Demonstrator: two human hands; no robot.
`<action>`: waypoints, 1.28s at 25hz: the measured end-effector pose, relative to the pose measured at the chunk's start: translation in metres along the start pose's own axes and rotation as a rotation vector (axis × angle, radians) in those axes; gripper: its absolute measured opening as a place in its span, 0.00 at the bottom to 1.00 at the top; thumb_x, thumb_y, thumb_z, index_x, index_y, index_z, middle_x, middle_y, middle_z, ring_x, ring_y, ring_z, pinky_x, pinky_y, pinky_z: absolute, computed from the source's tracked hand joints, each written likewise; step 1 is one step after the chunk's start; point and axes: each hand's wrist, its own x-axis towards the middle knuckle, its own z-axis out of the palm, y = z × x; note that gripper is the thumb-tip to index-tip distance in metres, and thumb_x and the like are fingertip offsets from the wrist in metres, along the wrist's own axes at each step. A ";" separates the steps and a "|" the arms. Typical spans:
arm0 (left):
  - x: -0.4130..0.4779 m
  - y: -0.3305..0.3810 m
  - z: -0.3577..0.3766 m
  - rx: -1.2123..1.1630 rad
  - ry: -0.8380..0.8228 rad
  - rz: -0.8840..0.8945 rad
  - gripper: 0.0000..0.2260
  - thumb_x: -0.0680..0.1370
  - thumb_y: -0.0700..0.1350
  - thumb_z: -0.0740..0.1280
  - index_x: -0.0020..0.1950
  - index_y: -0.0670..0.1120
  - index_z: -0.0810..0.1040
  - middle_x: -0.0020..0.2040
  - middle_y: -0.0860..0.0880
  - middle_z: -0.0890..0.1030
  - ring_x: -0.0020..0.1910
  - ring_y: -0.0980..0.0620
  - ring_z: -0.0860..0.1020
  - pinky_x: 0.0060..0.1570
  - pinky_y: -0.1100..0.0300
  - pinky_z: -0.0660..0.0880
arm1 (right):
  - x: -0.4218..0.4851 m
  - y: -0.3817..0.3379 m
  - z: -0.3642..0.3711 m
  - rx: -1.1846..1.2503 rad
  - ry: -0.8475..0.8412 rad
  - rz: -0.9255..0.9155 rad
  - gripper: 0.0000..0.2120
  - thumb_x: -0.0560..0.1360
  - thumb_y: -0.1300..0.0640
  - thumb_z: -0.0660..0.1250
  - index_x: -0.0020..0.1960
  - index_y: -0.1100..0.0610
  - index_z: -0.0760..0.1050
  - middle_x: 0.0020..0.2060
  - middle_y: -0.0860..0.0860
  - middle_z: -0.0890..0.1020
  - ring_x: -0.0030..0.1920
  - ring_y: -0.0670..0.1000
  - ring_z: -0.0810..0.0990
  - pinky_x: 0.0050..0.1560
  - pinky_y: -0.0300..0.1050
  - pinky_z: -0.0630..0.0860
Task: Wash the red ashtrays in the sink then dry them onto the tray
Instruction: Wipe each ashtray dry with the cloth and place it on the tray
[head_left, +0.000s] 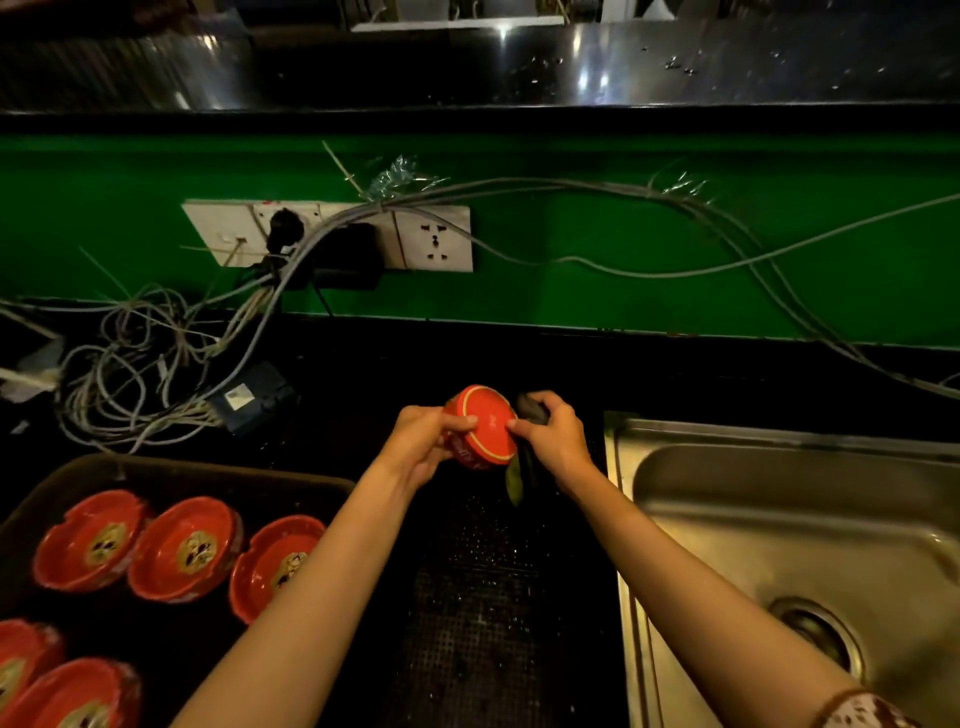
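Dark desk (363, 374), near edge: tray (234, 467) at lower left carries five red ashtrays (187, 548), likely finished; sink (779, 519) lower right. Centre: left hand (421, 447) grips sixth ashtray (485, 428), base up; right hand (556, 441) clutches dark cloth (530, 408) against it. Drying stage, probably.

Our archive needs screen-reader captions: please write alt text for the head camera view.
Two bare hands hold an upturned red ashtray over a black counter, the left hand gripping it and the right hand holding a dark cloth beside it. A tray with five more red ashtrays lies at left, a steel sink at right.
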 end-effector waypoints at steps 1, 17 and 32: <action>-0.007 0.000 0.002 0.000 -0.006 0.006 0.07 0.69 0.28 0.68 0.43 0.39 0.79 0.31 0.47 0.83 0.32 0.50 0.82 0.30 0.61 0.79 | -0.004 -0.001 -0.003 0.005 0.001 -0.006 0.21 0.68 0.61 0.75 0.59 0.59 0.75 0.54 0.57 0.81 0.55 0.54 0.79 0.53 0.45 0.75; -0.140 -0.077 -0.005 0.364 -0.143 0.291 0.15 0.57 0.43 0.72 0.42 0.44 0.80 0.34 0.47 0.80 0.32 0.51 0.77 0.33 0.57 0.73 | -0.169 -0.006 -0.034 -0.287 -0.316 -0.618 0.19 0.72 0.52 0.64 0.62 0.47 0.77 0.61 0.42 0.75 0.57 0.46 0.69 0.58 0.26 0.57; -0.175 -0.112 -0.011 0.307 -0.114 0.335 0.11 0.67 0.35 0.74 0.44 0.48 0.79 0.38 0.53 0.83 0.40 0.58 0.80 0.44 0.61 0.74 | -0.197 0.019 -0.019 -0.083 -0.120 -0.507 0.09 0.76 0.51 0.67 0.54 0.45 0.81 0.57 0.38 0.79 0.58 0.44 0.69 0.54 0.25 0.60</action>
